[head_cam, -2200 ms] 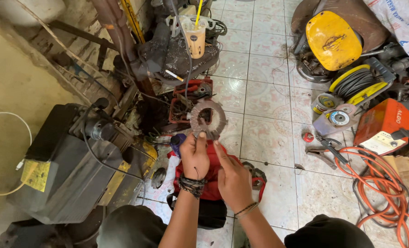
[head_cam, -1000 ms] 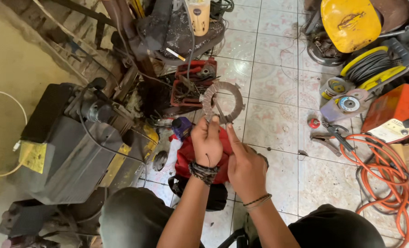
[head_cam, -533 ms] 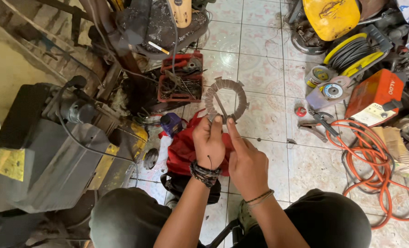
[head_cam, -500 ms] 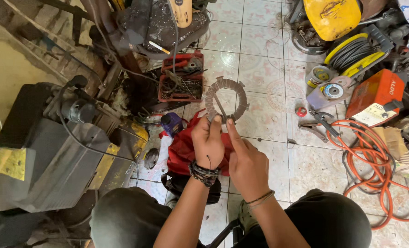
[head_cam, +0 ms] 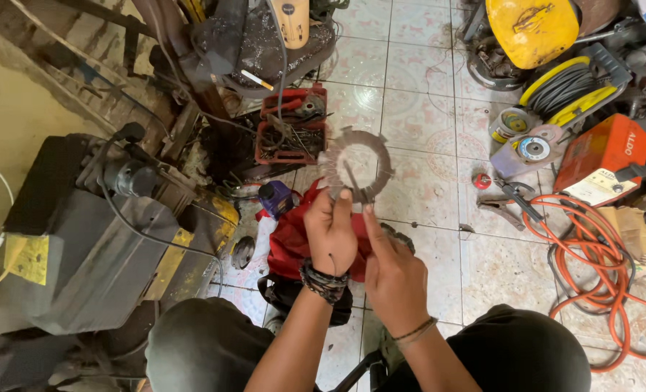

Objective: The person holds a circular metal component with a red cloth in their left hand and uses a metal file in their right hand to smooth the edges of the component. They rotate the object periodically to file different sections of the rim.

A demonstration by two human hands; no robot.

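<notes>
Above the red bag (head_cam: pixel 294 243), a toothed metal ring (head_cam: pixel 357 165) was held upright, pinched at its lower rim by the left hand (head_cam: pixel 332 231). The right hand (head_cam: pixel 390 272) was kept just beside and lower, forefinger stretched toward that rim, nothing gripped.

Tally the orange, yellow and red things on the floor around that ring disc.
Orange: 2, welder box, hose
Yellow: 2, round cover, cable reel
Red: 2, parts tray, cloth
Total: 6
</notes>
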